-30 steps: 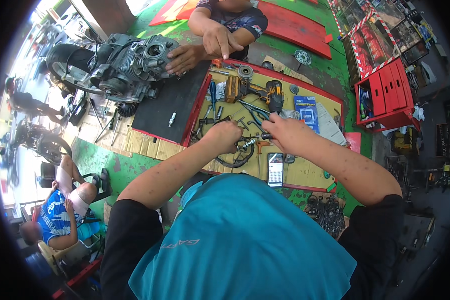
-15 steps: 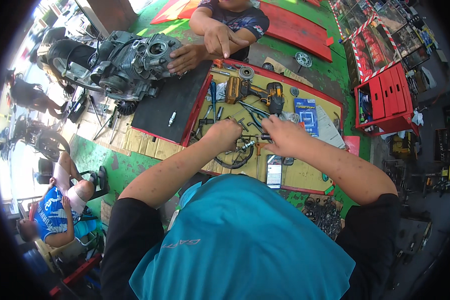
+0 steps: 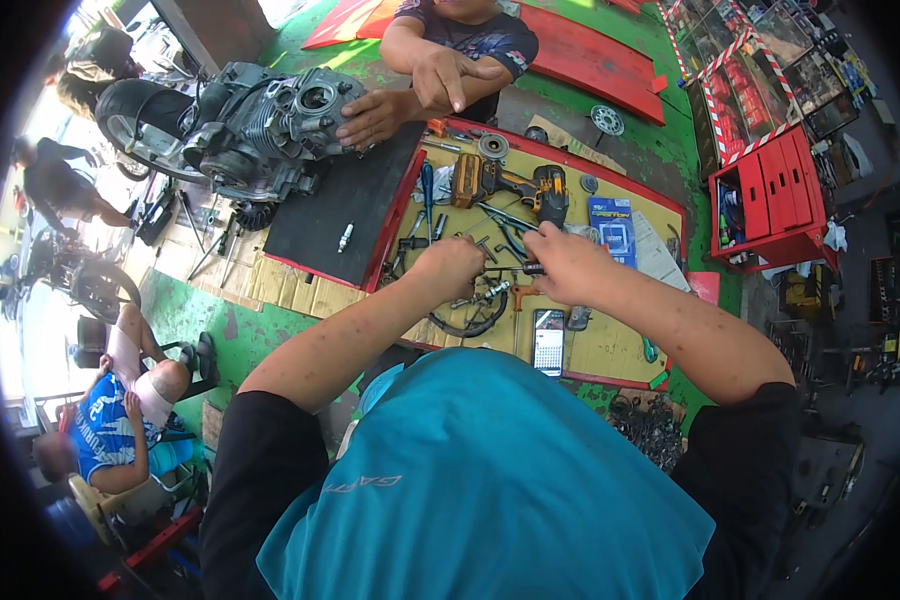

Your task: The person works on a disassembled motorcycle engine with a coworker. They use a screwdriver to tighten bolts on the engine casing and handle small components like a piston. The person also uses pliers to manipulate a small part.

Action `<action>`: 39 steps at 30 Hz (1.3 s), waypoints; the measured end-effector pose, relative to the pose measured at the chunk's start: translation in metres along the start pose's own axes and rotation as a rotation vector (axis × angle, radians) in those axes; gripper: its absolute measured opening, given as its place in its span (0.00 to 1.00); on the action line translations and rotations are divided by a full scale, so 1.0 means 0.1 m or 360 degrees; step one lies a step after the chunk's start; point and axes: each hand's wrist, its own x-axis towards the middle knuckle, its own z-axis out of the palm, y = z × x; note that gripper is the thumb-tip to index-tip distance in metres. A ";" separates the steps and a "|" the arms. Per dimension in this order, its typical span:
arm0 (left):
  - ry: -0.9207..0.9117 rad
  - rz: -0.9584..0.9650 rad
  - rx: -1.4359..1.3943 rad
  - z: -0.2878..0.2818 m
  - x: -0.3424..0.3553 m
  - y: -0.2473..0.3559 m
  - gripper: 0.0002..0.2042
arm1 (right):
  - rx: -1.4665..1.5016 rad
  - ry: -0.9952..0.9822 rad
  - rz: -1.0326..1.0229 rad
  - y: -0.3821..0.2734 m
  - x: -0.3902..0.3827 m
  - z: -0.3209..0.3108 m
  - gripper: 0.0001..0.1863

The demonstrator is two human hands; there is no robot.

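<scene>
Over the workbench, my left hand (image 3: 450, 268) is closed, its fingers curled near one end of a thin metal rod; whatever else it holds is hidden. My right hand (image 3: 568, 264) is closed around the dark handle of what looks like a screwdriver (image 3: 532, 268), whose shaft spans the gap between my hands. Just below lie a spark plug (image 3: 497, 289) on a black cable (image 3: 467, 328) and an orange T-handled tool (image 3: 517, 294). Pliers (image 3: 511, 240) lie beyond my hands, near a yellow and black cordless drill (image 3: 548, 195).
A phone (image 3: 548, 343) lies on the cardboard-covered bench. Beyond it are a blue package (image 3: 612, 230) and papers. At the far left, an engine (image 3: 270, 125) stands by a black mat (image 3: 345, 200) with another spark plug (image 3: 346, 237). Another person's hands (image 3: 372, 118) are at the engine.
My hands stay almost in place; the right one shifts slightly around the tool handle. Across the bench, the other person's raised hand moves slightly to the right.
</scene>
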 end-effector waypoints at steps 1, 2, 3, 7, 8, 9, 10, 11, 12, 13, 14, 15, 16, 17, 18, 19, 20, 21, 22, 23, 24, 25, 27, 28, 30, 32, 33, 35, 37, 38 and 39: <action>0.0004 0.0006 -0.0016 -0.01 -0.02 0.00 0.20 | -0.0035 -0.0005 -0.0090 0.01 0.01 -0.04 0.11; 0.0008 0.0013 -0.0032 -0.02 -0.03 -0.01 0.20 | -0.0070 -0.0010 -0.0179 0.02 0.01 -0.06 0.11; 0.0006 0.0005 -0.0032 -0.02 -0.02 -0.02 0.20 | -0.0210 -0.0004 -0.0250 0.03 0.01 -0.05 0.11; 0.0035 -0.0019 -0.0038 0.01 0.00 -0.08 0.20 | -0.0346 -0.0182 -0.0100 -0.02 0.08 -0.01 0.12; 0.0052 -0.0023 -0.0041 0.03 -0.01 -0.08 0.20 | -0.0273 -0.0276 0.0045 -0.04 0.12 -0.01 0.12; 0.0060 0.0001 -0.0045 0.03 -0.01 -0.07 0.20 | -0.0163 -0.0296 0.0159 -0.03 0.13 -0.01 0.11; 0.0068 0.0025 -0.0048 0.03 -0.02 -0.06 0.20 | -0.0052 -0.0315 0.0272 -0.01 0.16 0.02 0.11; 0.0076 0.0048 -0.0051 0.03 -0.02 -0.05 0.20 | 0.0060 -0.0333 0.0384 0.00 0.17 0.04 0.10; 0.0065 0.0043 -0.0032 0.05 -0.02 -0.06 0.20 | 0.0122 -0.0232 0.0303 0.00 0.14 0.04 0.10; 0.0054 0.0037 -0.0014 0.07 -0.01 -0.07 0.20 | 0.0185 -0.0131 0.0222 0.00 0.08 0.05 0.10; 0.0042 0.0031 0.0005 0.08 -0.01 -0.08 0.20 | 0.0172 -0.0090 0.0155 0.00 0.06 0.04 0.10; 0.0048 0.0025 -0.0015 0.09 -0.02 -0.08 0.20 | 0.0159 -0.0052 0.0085 -0.04 0.04 -0.01 0.10; 0.0054 0.0019 -0.0036 0.09 -0.03 -0.08 0.19 | 0.0070 -0.0073 0.0030 -0.08 0.04 -0.10 0.11; 0.0060 0.0013 -0.0056 0.09 -0.04 -0.08 0.19 | -0.0019 -0.0094 -0.0024 -0.12 0.04 -0.16 0.11; 0.0061 0.0007 -0.0052 0.07 -0.04 -0.08 0.19 | -0.0168 -0.0055 -0.0170 -0.10 0.03 -0.13 0.11; 0.0062 0.0002 -0.0047 0.04 -0.04 -0.08 0.19 | -0.0318 -0.0015 -0.0315 -0.05 0.02 -0.08 0.12; 0.0063 -0.0004 -0.0043 0.01 -0.05 -0.08 0.19 | -0.0468 0.0025 -0.0460 -0.03 0.01 -0.04 0.12; 0.0081 -0.0005 -0.0031 0.02 -0.04 -0.11 0.19 | -0.0431 -0.0008 -0.0341 -0.06 0.01 -0.03 0.12; 0.0099 -0.0005 -0.0019 0.05 -0.03 -0.14 0.19 | -0.0394 -0.0041 -0.0222 -0.10 0.01 -0.01 0.13; 0.0117 -0.0006 -0.0008 0.07 -0.02 -0.17 0.19 | -0.0356 -0.0074 -0.0104 -0.14 0.03 -0.01 0.13; 0.0112 0.0008 0.0027 0.07 -0.02 -0.16 0.19 | -0.0257 -0.0193 0.0052 -0.17 0.07 -0.03 0.14; 0.0107 0.0021 0.0062 0.09 -0.01 -0.13 0.19 | -0.0157 -0.0312 0.0206 -0.19 0.12 -0.08 0.15; 0.0103 0.0040 0.0103 0.13 -0.01 -0.10 0.19 | 0.0076 -0.0363 0.0399 -0.20 0.15 -0.10 0.16; 0.0103 0.0045 0.0110 0.15 -0.02 -0.09 0.19 | 0.0209 -0.0296 0.0437 -0.19 0.12 -0.07 0.17; 0.0094 0.0057 0.0104 0.16 -0.03 -0.07 0.19 | 0.0334 -0.0136 0.0320 -0.08 0.06 0.06 0.18; 0.0077 0.0066 0.0083 0.12 -0.05 -0.06 0.19 | 0.0252 0.0037 0.0043 0.07 0.00 0.22 0.19; 0.0069 0.0050 0.0068 0.11 -0.06 -0.05 0.19 | 0.0173 0.0116 -0.0087 0.03 0.00 0.19 0.19; 0.0050 0.0022 0.0040 0.08 -0.07 -0.05 0.19 | -0.0103 0.0244 -0.0272 -0.04 -0.04 0.13 0.17; 0.0116 0.0015 0.0065 0.16 -0.02 -0.13 0.18 | -0.0273 0.0041 -0.0130 -0.17 -0.01 0.04 0.15; 0.0148 0.0012 0.0077 0.20 0.00 -0.16 0.18 | -0.0358 -0.0060 -0.0058 -0.20 0.00 0.02 0.14; 0.0155 0.0028 0.0073 0.19 0.00 -0.14 0.18 | -0.0281 -0.0111 0.0048 -0.19 0.02 0.01 0.14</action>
